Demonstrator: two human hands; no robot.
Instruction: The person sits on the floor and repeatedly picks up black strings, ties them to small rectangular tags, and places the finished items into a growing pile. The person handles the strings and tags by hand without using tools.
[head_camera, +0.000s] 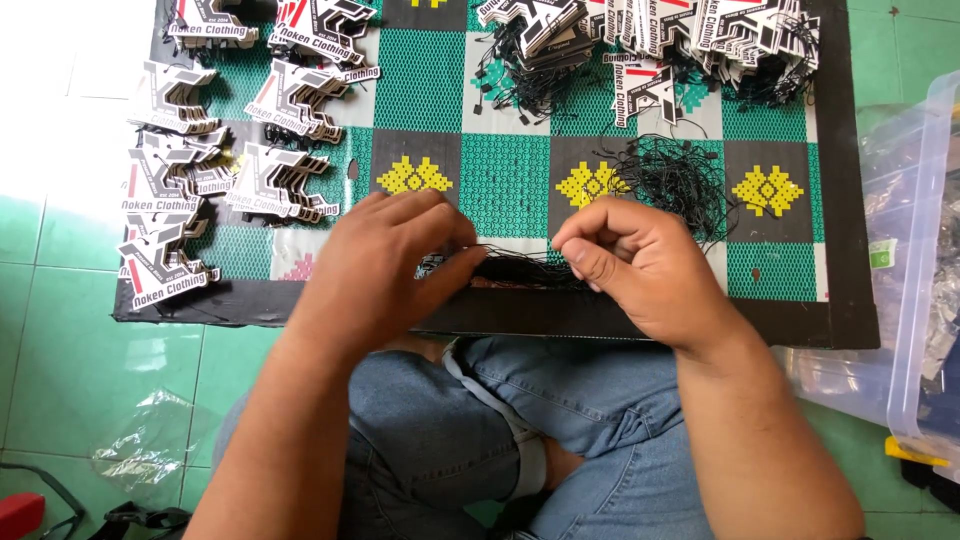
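1. My left hand (385, 265) sits at the near edge of the mat (510, 170), fingers curled together and pinched on a thin black string (520, 262).
2. My right hand (635, 265) is just beside it, thumb and forefinger closed on the other end of the same string, so the string runs taut between the two hands.
3. Something small and dark with a print lies under my left fingertips; I cannot tell what it is.
4. A loose heap of strings (680, 180) lies on the mat just beyond my right hand.
5. Stacks of tags (200, 160) in black, white and red cover the mat's left side, well apart from my hands.
6. More tags with strings attached (650, 35) are piled along the far edge.
7. A clear bin (925, 250) stands on the floor to the right of the mat.
8. My knees in jeans (480, 420) are below the mat's near edge.
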